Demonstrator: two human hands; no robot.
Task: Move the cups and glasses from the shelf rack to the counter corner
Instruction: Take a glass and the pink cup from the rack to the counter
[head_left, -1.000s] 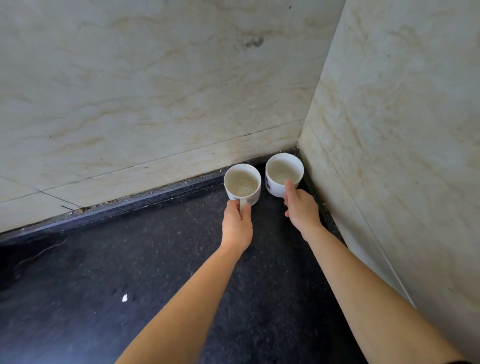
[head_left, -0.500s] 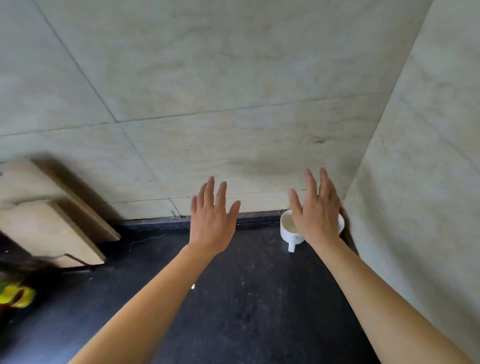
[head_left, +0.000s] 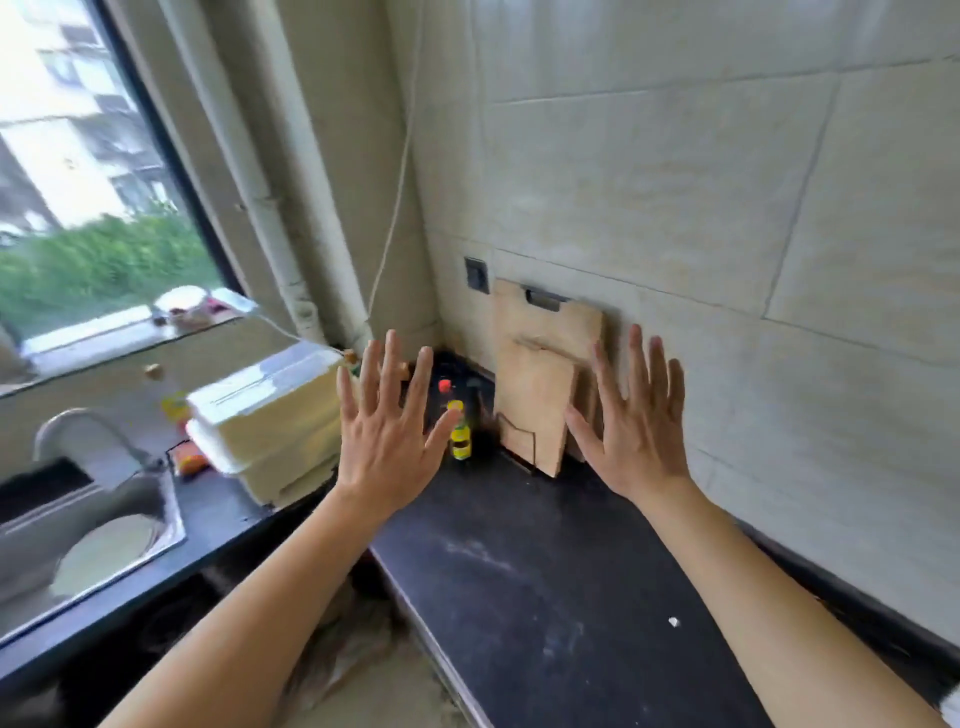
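Note:
My left hand (head_left: 387, 436) is raised above the dark counter (head_left: 545, 597) with its fingers spread and nothing in it. My right hand (head_left: 636, 423) is held up the same way, empty, in front of the wooden cutting boards (head_left: 540, 384). No cup or glass shows in the view, and no shelf rack either. The image is blurred by head motion.
Two cutting boards lean on the tiled wall at the far inner corner. A yellow bottle (head_left: 460, 439) stands beside them. Stacked white lidded boxes (head_left: 265, 421) sit left of my left hand. A steel sink (head_left: 88, 525) with a tap lies at the far left, below a window.
The view has swung left, away from the corner with the two white mugs, which are out of sight. Both hands let go of the mugs and stay raised, fingers spread.

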